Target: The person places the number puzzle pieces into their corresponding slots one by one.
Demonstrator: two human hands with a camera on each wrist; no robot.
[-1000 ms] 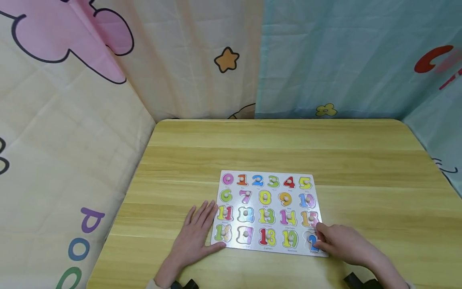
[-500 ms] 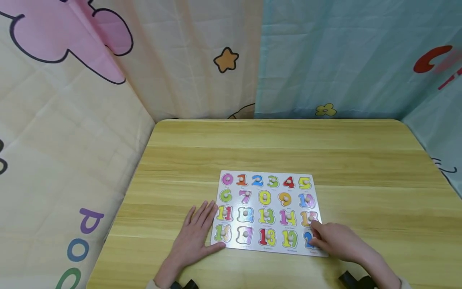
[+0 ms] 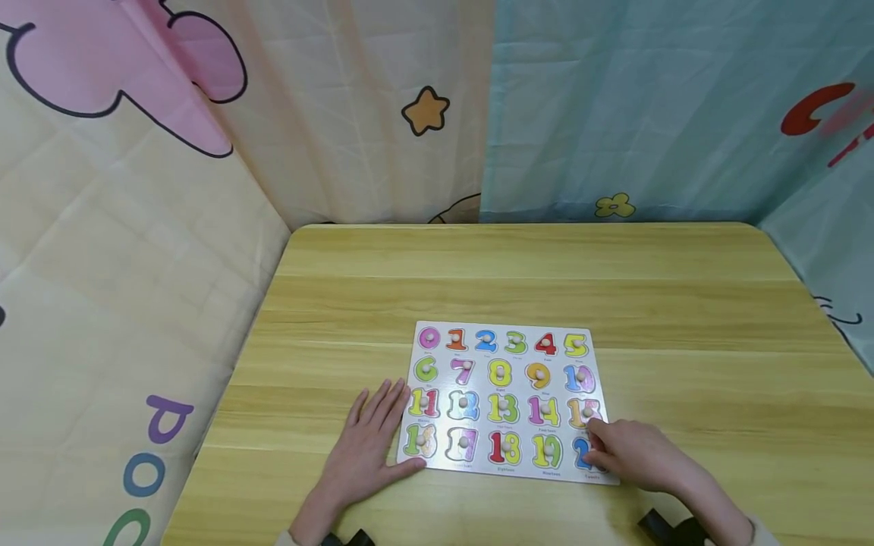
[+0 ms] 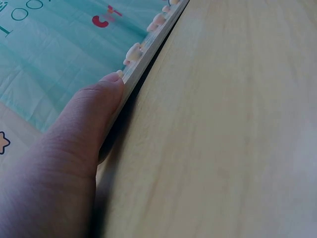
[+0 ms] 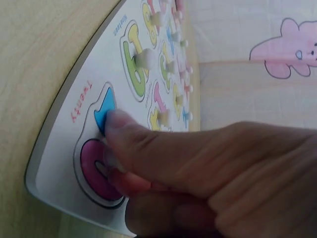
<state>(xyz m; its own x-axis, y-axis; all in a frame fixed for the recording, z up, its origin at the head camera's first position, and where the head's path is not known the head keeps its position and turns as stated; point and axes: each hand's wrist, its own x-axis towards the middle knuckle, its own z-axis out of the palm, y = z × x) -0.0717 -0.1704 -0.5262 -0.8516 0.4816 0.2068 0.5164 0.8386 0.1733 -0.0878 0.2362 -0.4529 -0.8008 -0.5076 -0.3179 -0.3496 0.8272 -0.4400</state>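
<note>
A white number puzzle board [image 3: 481, 390] lies on the table, filled with coloured knobbed number pieces. My right hand [image 3: 635, 451] is at its near right corner, thumb and fingertips pinching the number 20 puzzle piece [image 5: 95, 166]. That piece has a blue 2 and a purple 0, and lies in or right over its outlined slot above the word "Twenty". Its knob is hidden behind my fingers. My left hand [image 3: 365, 447] lies spread at the board's left side, fingertips along the edge. In the left wrist view, the left thumb [image 4: 94, 104] touches the board's near edge.
The light wooden table [image 3: 546, 280] extends all around the board. Patterned cloth hangs behind it, including a blue curtain [image 3: 649, 114] and a cream one [image 3: 328, 114]. Black wrist camera mounts [image 3: 672, 527] show near the bottom edge.
My right hand has moved slightly left with the number 20 piece, which sat shifted right of its outline and now lines up with it. The left hand has stayed put.
</note>
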